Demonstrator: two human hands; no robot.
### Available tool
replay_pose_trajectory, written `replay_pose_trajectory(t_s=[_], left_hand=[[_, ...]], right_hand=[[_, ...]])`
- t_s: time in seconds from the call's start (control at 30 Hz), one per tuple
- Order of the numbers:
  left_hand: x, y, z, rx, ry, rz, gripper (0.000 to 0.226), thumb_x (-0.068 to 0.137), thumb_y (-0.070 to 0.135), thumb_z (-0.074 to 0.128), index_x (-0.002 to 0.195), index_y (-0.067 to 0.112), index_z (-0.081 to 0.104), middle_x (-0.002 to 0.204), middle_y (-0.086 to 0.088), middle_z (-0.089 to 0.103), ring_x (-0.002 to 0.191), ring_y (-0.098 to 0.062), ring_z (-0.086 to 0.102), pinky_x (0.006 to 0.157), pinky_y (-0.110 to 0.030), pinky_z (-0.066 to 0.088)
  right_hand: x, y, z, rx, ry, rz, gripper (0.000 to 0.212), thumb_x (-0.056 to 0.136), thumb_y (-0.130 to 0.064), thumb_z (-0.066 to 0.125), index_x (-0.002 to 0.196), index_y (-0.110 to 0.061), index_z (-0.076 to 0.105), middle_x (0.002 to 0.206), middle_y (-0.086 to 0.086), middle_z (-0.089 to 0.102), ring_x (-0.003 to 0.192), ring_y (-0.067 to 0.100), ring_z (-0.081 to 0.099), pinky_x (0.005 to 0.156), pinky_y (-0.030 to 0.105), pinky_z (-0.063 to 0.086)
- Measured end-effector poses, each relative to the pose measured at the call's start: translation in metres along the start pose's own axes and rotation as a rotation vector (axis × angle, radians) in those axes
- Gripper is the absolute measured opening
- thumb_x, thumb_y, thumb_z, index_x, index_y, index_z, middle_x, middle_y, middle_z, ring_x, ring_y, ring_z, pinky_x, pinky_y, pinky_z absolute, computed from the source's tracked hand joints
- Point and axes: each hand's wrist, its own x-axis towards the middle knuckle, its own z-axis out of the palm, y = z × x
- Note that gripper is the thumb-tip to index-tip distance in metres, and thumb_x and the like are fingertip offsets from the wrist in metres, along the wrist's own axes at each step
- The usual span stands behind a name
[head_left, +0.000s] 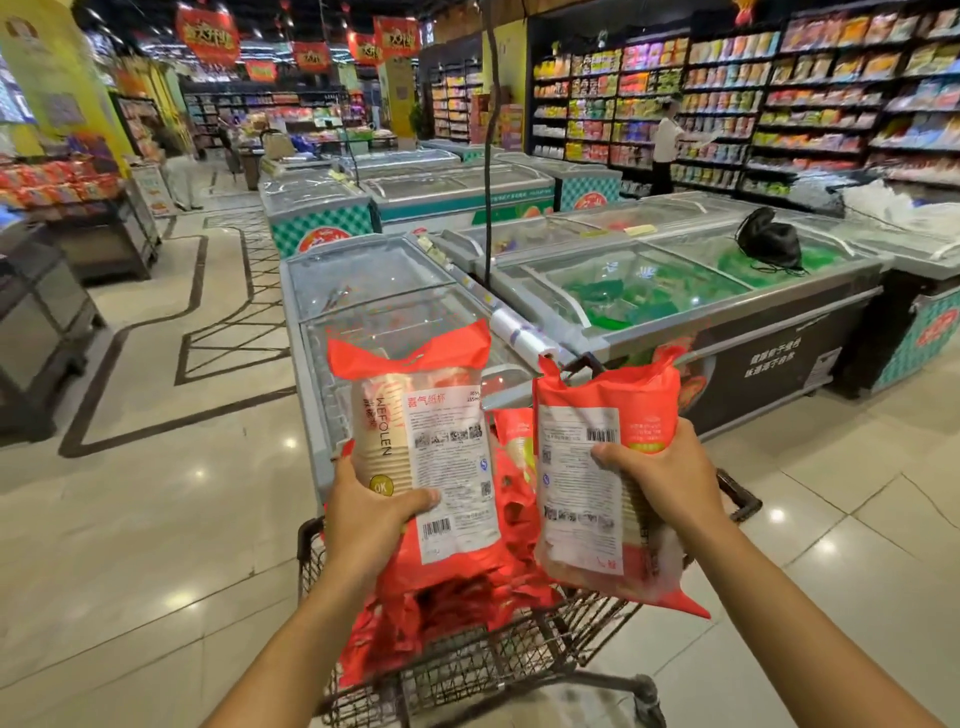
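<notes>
My left hand (366, 514) grips a red and clear pack of paper cups (431, 431), its white label facing me. My right hand (660, 467) grips a second, similar red pack of paper cups (597, 483), thumb across its label. Both packs are held upright above a wire shopping cart (519, 660) that holds several more red packs (457, 608).
Glass-topped chest freezers (395, 291) stand directly ahead of the cart, with more behind and to the right (675, 291). A black bag (769, 241) lies on one lid. Stocked shelves (779, 98) line the right, where a person (665, 150) stands. Tiled floor (156, 519) spreads left.
</notes>
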Motion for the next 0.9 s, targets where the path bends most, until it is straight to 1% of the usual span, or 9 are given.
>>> replay_pose_trajectory(t_s=[0.13, 0.23, 0.37, 0.47, 0.57, 0.73, 0.77, 0.87, 0.9], left_hand=[[0.043, -0.014, 0.03, -0.015, -0.015, -0.047, 0.085, 0.052, 0.017, 0.1, 0.122, 0.023, 0.052, 0.103, 0.004, 0.074, 0.09, -0.02, 0.074, 0.079, -0.047, 0.06], [0.083, -0.022, 0.056, 0.003, -0.035, -0.07, 0.074, 0.052, 0.018, 0.099, 0.116, 0.02, 0.061, 0.096, 0.004, 0.079, 0.085, -0.017, 0.077, 0.07, -0.039, 0.058], [0.135, -0.03, 0.101, -0.053, -0.056, -0.109, 0.051, 0.067, -0.015, 0.084, 0.1, 0.02, 0.068, 0.09, 0.005, 0.081, 0.079, -0.013, 0.078, 0.069, -0.03, 0.06], [0.171, -0.044, 0.132, -0.091, -0.046, -0.195, 0.049, 0.068, -0.019, 0.081, 0.104, 0.013, 0.073, 0.088, 0.001, 0.081, 0.076, -0.011, 0.077, 0.063, -0.02, 0.058], [0.2, -0.063, 0.156, -0.127, -0.027, -0.307, 0.049, 0.067, -0.018, 0.081, 0.11, 0.006, 0.073, 0.092, -0.006, 0.081, 0.076, -0.017, 0.078, 0.062, -0.027, 0.061], [0.232, -0.091, 0.179, -0.128, 0.0, -0.424, 0.063, 0.066, -0.02, 0.08, 0.123, 0.003, 0.067, 0.092, -0.002, 0.081, 0.076, -0.018, 0.078, 0.057, -0.026, 0.06], [0.231, -0.091, 0.179, -0.135, 0.004, -0.433, 0.062, 0.066, -0.021, 0.08, 0.122, 0.002, 0.067, 0.093, -0.004, 0.081, 0.075, -0.018, 0.078, 0.057, -0.027, 0.06], [0.246, -0.107, 0.184, -0.106, 0.006, -0.478, 0.064, 0.067, -0.017, 0.082, 0.126, 0.002, 0.065, 0.102, -0.012, 0.08, 0.08, -0.024, 0.079, 0.058, -0.03, 0.061], [0.253, -0.114, 0.185, -0.095, 0.01, -0.487, 0.065, 0.068, -0.015, 0.083, 0.128, 0.002, 0.064, 0.103, -0.013, 0.08, 0.082, -0.026, 0.079, 0.059, -0.03, 0.061]], right_hand=[[0.062, 0.017, 0.036, 0.011, -0.042, 0.022, 0.093, 0.032, -0.083, 0.083, 0.105, -0.029, 0.064, 0.098, -0.005, 0.072, 0.083, 0.016, 0.072, 0.078, 0.046, 0.061], [0.112, 0.026, 0.064, 0.0, -0.084, 0.058, 0.091, 0.034, -0.076, 0.086, 0.107, -0.028, 0.06, 0.103, -0.001, 0.069, 0.087, 0.019, 0.069, 0.081, 0.045, 0.058], [0.189, 0.045, 0.094, 0.016, -0.174, 0.127, 0.091, 0.033, -0.073, 0.089, 0.107, -0.024, 0.067, 0.096, -0.006, 0.074, 0.084, 0.016, 0.072, 0.079, 0.043, 0.06], [0.235, 0.059, 0.113, 0.017, -0.249, 0.129, 0.076, 0.036, -0.063, 0.091, 0.097, -0.021, 0.074, 0.086, -0.007, 0.078, 0.078, 0.013, 0.074, 0.079, 0.042, 0.061], [0.272, 0.073, 0.135, 0.042, -0.338, 0.139, 0.062, 0.04, -0.05, 0.092, 0.092, -0.02, 0.077, 0.081, -0.006, 0.079, 0.077, 0.015, 0.076, 0.082, 0.043, 0.061], [0.31, 0.098, 0.17, 0.1, -0.397, 0.252, 0.071, 0.039, -0.046, 0.094, 0.098, -0.012, 0.076, 0.087, 0.002, 0.079, 0.078, 0.019, 0.077, 0.078, 0.037, 0.061], [0.309, 0.097, 0.172, 0.108, -0.396, 0.258, 0.07, 0.042, -0.043, 0.096, 0.099, -0.01, 0.075, 0.089, 0.004, 0.079, 0.078, 0.019, 0.077, 0.078, 0.037, 0.061], [0.325, 0.104, 0.19, 0.099, -0.441, 0.308, 0.043, 0.063, -0.027, 0.096, 0.095, -0.008, 0.075, 0.088, 0.009, 0.078, 0.073, 0.02, 0.075, 0.075, 0.036, 0.059], [0.332, 0.11, 0.201, 0.08, -0.451, 0.316, 0.048, 0.062, -0.034, 0.095, 0.096, -0.008, 0.074, 0.087, 0.008, 0.078, 0.074, 0.02, 0.075, 0.076, 0.037, 0.06]])
